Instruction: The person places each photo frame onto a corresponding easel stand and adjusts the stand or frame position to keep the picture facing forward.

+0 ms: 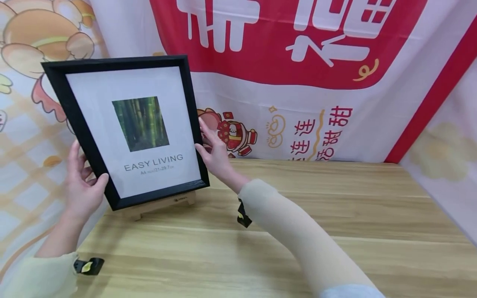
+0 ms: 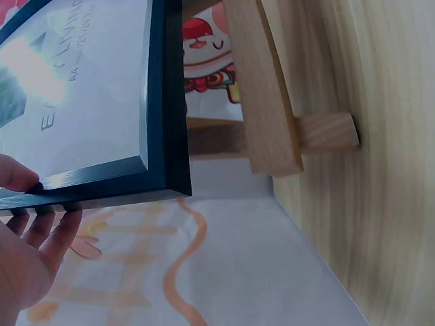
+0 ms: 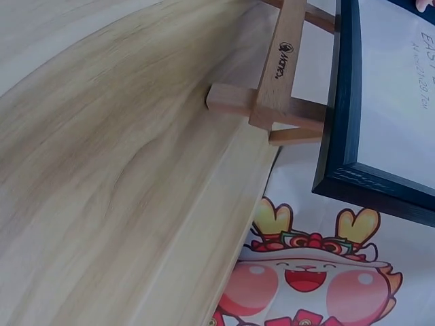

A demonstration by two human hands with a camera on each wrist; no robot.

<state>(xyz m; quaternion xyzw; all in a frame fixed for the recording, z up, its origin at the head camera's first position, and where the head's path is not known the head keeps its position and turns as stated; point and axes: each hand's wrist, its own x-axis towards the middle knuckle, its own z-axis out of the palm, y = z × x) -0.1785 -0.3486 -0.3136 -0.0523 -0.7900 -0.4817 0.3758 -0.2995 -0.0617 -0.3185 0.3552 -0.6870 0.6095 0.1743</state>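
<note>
A black-edged picture frame [image 1: 84,132] stands upright, leaning back, at the left of the table. Its white sheet carries a green bamboo picture [image 1: 141,124] and the words "EASY LIVING". My left hand [image 1: 83,190] grips the lower left edge, thumb on the front and fingers behind, as the left wrist view also shows. On the opposite side, my right hand [image 1: 218,159] holds the right edge between thumb and fingers. Behind and below the frame is a wooden easel [image 2: 265,88], its front bar and feet showing under the lower edge.
The wood-grain table [image 1: 298,248] stretches to the right. Printed cloth [image 1: 365,120] hangs along its back, and more cloth [image 1: 22,165] hangs close behind my left hand. Black straps [image 1: 89,266] sit at both cuffs.
</note>
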